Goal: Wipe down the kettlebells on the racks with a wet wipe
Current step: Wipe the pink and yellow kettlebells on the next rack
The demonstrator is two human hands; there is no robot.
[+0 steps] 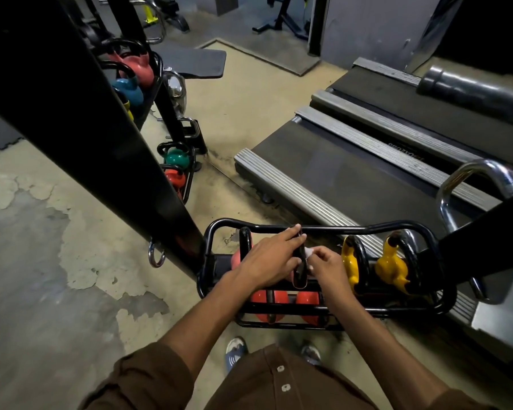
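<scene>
Kettlebells (393, 266) in black rack (353, 229) on patchy concrete floor (71, 232) beside treadmills (338, 173).

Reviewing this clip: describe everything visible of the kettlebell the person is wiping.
The kettlebell has a glossy black loop handle. The little that shows of its body is orange-red, and the hands hide the rest. It stands handle-up in the near black rack, left of a yellow kettlebell. The left hand holds the handle's top. The right hand pinches a white wet wipe against its right side.
</scene>
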